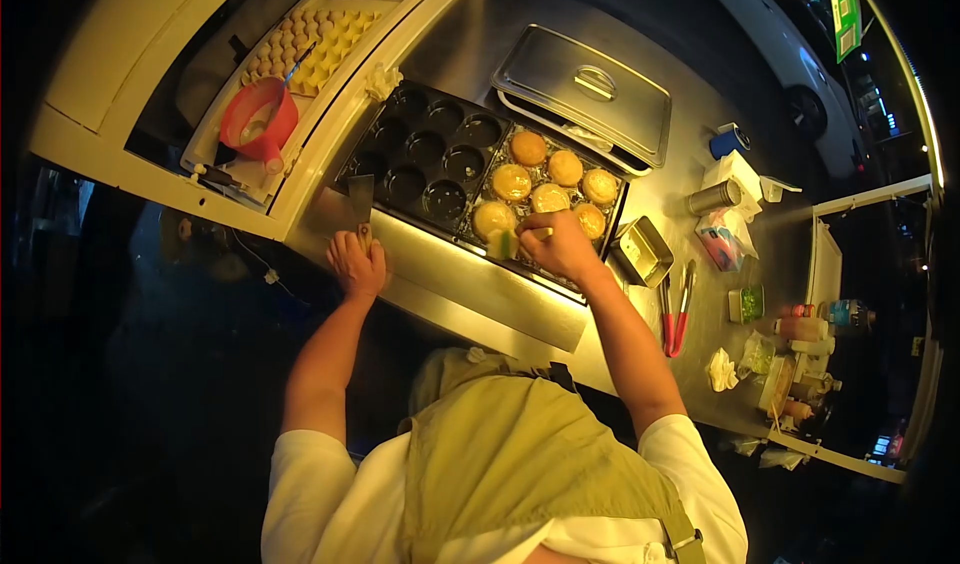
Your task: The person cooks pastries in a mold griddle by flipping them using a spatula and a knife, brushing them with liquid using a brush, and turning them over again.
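Observation:
My left hand [357, 264] is closed around the handle of a spatula [361, 200], its flat metal blade pointing up beside the black mould pan [405, 183]. Over the near right part of the pan, my right hand [562, 249] grips a brush [503, 245] with a pale handle and a greenish, blurred head. The brush head is close to a round golden cake [493, 221]; whether they touch, I cannot tell. Several more golden cakes [550, 199] sit in the right half of the pan. The left half shows dark round hollows.
Behind the pan lies a lidded steel tray [590, 84]. To the right are a metal tin [643, 251], red-handled tongs [679, 312], a tissue pack [722, 240] and several bottles [803, 330]. Egg trays [335, 39] and a red pot [258, 117] stand at left.

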